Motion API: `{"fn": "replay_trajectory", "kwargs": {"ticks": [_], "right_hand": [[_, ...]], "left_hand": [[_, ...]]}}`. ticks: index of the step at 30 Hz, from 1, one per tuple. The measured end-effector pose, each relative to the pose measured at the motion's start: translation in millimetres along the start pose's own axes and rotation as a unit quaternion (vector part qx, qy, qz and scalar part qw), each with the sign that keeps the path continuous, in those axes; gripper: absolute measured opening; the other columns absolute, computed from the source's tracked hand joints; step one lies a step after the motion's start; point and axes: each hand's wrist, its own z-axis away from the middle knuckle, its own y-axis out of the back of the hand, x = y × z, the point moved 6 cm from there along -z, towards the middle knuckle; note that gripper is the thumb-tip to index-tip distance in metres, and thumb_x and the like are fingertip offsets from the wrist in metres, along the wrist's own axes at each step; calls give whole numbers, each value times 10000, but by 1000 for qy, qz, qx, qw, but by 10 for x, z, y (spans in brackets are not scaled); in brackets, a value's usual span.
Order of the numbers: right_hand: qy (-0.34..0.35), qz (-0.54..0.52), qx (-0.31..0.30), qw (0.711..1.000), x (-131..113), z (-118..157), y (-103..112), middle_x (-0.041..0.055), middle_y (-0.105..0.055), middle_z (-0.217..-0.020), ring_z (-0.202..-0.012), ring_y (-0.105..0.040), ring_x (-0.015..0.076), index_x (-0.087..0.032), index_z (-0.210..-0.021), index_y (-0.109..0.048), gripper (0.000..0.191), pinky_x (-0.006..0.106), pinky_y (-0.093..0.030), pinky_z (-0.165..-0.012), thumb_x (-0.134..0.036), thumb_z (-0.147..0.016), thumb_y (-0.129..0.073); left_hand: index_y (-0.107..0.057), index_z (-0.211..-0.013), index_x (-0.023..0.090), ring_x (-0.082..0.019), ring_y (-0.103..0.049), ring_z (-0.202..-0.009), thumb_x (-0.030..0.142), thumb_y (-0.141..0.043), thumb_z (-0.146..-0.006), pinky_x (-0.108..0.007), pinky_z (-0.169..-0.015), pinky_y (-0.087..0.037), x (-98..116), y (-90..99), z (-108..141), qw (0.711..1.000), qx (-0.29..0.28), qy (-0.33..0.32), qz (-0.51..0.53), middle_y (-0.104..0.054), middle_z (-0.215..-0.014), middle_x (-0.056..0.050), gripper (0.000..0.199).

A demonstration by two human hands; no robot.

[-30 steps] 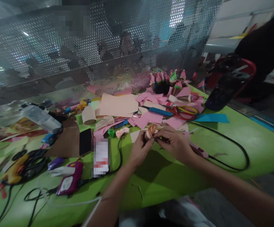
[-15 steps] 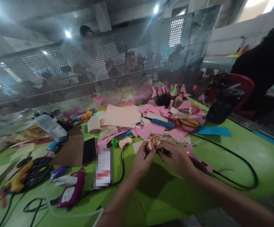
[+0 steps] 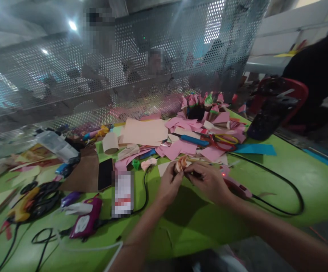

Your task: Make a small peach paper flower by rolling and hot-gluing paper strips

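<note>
- My left hand [image 3: 170, 182] pinches a small rounded swirl [image 3: 181, 164], banded orange and cream, between thumb and fingers.
- I have my right hand [image 3: 208, 179] narrowed at the swirl's right side; what its fingertips grip, I cannot tell.
- Right of the swirl, partly behind my right forearm, I see a slim pink tool [image 3: 239, 186] with a red light and black cord.
- Just beyond the swirl lie loose flat pink papers [image 3: 180, 149] and a smooth blue-handled cutter [image 3: 194, 140].
- Left of the swirl, a flat black phone [image 3: 105, 174] rests on the glossy green desk [image 3: 319, 177].
</note>
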Motion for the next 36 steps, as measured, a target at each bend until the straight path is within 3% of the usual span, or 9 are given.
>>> {"fn": "replay_trajectory", "kwargs": {"ticks": [10,23,30,36], "right_hand": [[2,13,1,1000,12,5,-7,45,-707,-850,-825,-678,210,-229,-863,-686,131,334,-550,-732,-132,-866,-599],[23,24,-5,999,-38,-4,-11,54,-714,-846,-786,-688,216,-223,-832,-673,147,319,-553,-676,-98,-860,-599],[26,28,-5,999,-19,8,-21,53,-709,-857,-814,-681,215,-228,-867,-682,138,336,-558,-700,-119,-863,-597],[12,30,12,999,19,5,19,52,-687,-840,-808,-659,210,-226,-862,-664,96,338,-541,-705,-157,-885,-601]], "left_hand": [[-525,-1142,196,-214,-563,-1067,275,-452,-883,-355,-997,-414,59,1,19,1000,9,-3,-25,-638,-1124,-55,280],[-551,-1054,189,-203,-563,-984,351,-465,-905,-329,-933,-435,105,-6,23,1000,12,9,-26,-635,-1010,-43,236],[-574,-1079,190,-210,-566,-1037,337,-431,-930,-341,-961,-431,83,-7,20,1000,13,0,-15,-642,-1083,-53,253],[-522,-1156,188,-237,-543,-1149,303,-546,-826,-377,-1045,-382,16,-17,-2,999,-8,30,29,-619,-1209,-73,350]]}}
